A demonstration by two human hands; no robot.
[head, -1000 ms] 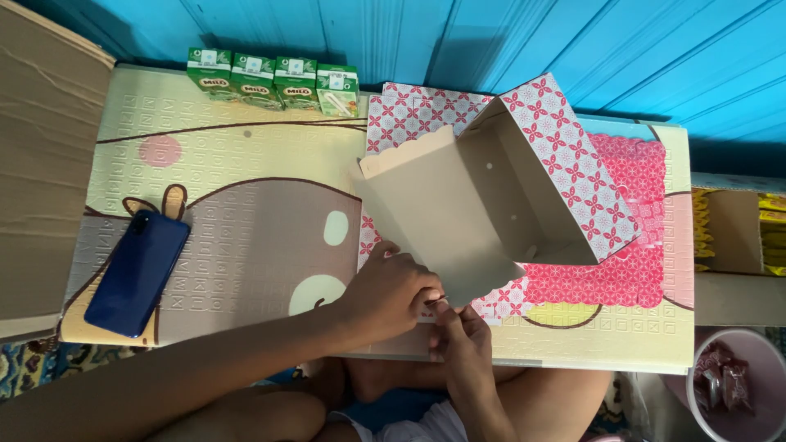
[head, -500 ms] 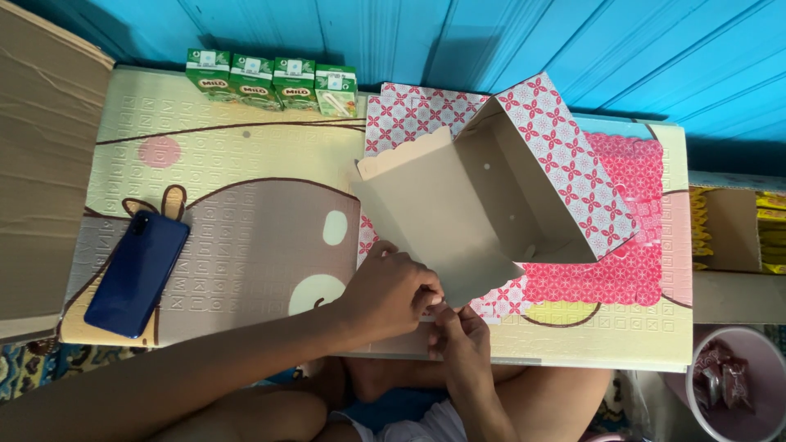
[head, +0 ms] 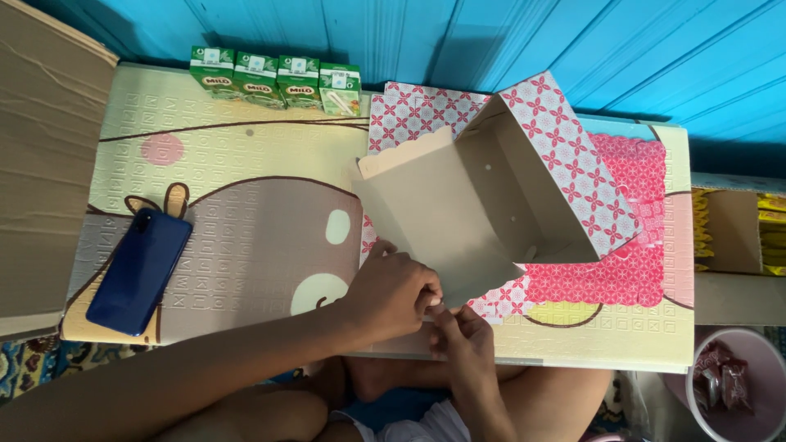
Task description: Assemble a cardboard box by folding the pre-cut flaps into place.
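A half-folded cardboard box (head: pixel 483 205), plain brown inside and red-and-white patterned outside, lies open on a foam play mat (head: pixel 246 205). My left hand (head: pixel 393 290) pinches the box's near corner flap, fingers curled over its edge. My right hand (head: pixel 463 336) meets it from below, fingertips on the same corner. Under the box lie flat patterned box sheets (head: pixel 630 262).
A blue phone (head: pixel 139 270) lies at the mat's left. Several green drink cartons (head: pixel 274 78) stand in a row at the back. A large cardboard sheet (head: pixel 41 147) is on the left, an open carton with yellow packs (head: pixel 749 229) on the right, a pink tub (head: pixel 737 389) below it.
Both hands stay at the box's near corner; the fingers have shifted slightly along the flap. The box has barely moved.
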